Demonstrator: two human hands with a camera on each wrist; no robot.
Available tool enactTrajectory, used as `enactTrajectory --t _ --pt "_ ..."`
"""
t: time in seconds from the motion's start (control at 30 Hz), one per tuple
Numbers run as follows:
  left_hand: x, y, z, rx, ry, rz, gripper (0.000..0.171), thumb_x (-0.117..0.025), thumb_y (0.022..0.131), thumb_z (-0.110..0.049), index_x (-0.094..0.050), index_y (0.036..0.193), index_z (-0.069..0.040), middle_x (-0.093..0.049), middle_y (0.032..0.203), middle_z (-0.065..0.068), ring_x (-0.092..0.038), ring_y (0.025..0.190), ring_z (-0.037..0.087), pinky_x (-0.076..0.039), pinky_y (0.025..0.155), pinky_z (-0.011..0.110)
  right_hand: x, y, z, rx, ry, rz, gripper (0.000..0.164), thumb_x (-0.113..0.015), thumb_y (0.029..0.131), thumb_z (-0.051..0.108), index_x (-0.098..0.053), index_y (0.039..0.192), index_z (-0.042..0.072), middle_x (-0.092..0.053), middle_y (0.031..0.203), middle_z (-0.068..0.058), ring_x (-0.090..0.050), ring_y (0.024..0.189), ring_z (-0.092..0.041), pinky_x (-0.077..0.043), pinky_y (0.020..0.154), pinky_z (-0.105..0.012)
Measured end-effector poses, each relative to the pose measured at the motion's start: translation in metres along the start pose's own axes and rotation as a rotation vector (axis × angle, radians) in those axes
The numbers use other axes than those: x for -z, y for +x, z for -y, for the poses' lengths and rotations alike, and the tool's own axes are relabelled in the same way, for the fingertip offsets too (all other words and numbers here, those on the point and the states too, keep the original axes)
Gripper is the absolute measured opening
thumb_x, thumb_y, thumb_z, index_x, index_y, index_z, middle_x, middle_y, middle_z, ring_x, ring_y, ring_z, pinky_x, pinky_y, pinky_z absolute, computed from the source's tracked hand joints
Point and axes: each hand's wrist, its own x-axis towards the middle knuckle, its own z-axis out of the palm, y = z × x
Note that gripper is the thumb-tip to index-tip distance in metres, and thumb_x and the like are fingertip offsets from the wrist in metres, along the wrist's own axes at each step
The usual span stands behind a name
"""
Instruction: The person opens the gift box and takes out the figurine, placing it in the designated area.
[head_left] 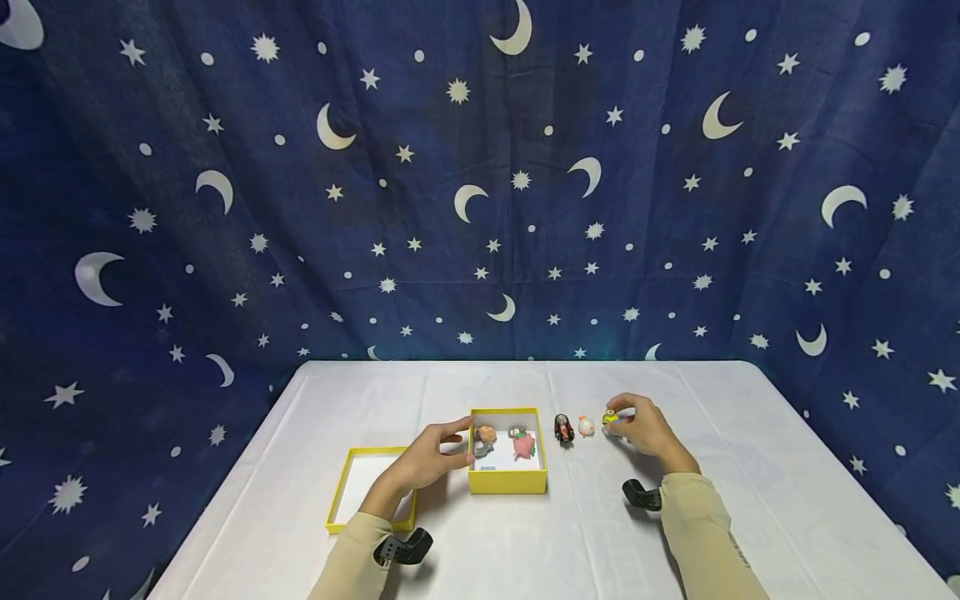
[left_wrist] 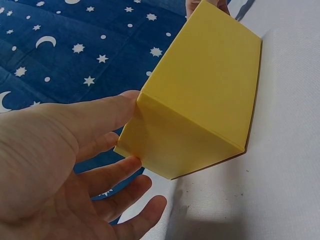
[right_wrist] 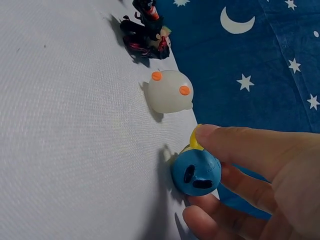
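Observation:
A small yellow-and-blue Minion figure (head_left: 611,416) is pinched between the thumb and fingers of my right hand (head_left: 647,432), low over the table. The right wrist view shows the blue underside of the Minion figure (right_wrist: 196,172). Left of it sit a white round toy with orange spots (head_left: 586,426) and a dark-clothed figurine (head_left: 564,428). My left hand (head_left: 426,458) touches the left side of an open yellow box (head_left: 507,482), with its fingers fairly straight and its thumb at the rim. Inside lie a pink figure (head_left: 523,446) and a brown-and-grey figure (head_left: 486,435).
A yellow-rimmed box lid (head_left: 347,492) lies inside up on the white-covered table (head_left: 555,550), partly behind my left forearm. A dark blue curtain (head_left: 420,275) with moons and stars hangs behind the table.

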Motion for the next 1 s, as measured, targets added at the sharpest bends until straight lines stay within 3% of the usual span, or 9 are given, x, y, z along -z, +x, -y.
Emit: enactTrajectory --t 0.4,0.7,1.0 --pt "0.000 -0.003 -0.003 0.026 -0.028 -0.006 0.064 -0.070 0.095 -0.014 -0.044 0.154 -0.010 -0.044 0.159 0.016 -0.046 0.140 0.042 -0.039 0.114 0.062 -0.002 0.000 0.001 0.015 -0.019 0.002 0.043 -0.078 0.080 0.002 -0.065 0.120 -0.004 -0.069 0.110 -0.025 -0.067 0.091 -0.031 -0.050 0.073 -0.031" --pt "0.000 -0.003 -0.004 0.017 -0.035 0.000 0.064 -0.070 0.095 -0.014 -0.044 0.154 -0.009 -0.044 0.159 0.015 -0.046 0.140 0.042 -0.042 0.112 0.060 0.002 -0.001 0.001 0.016 -0.030 0.011 0.047 -0.080 0.081 0.007 -0.064 0.123 -0.005 -0.065 0.120 -0.032 -0.067 0.094 -0.033 -0.048 0.070 -0.029" --pt "0.000 -0.002 -0.004 0.022 -0.024 -0.005 0.064 -0.070 0.095 -0.014 -0.044 0.153 -0.009 -0.045 0.158 0.015 -0.047 0.140 0.043 -0.038 0.114 0.063 0.009 -0.002 0.007 0.016 -0.054 0.004 0.047 -0.077 0.084 0.011 -0.064 0.127 -0.004 -0.062 0.126 -0.033 -0.066 0.096 -0.033 -0.049 0.074 -0.033"
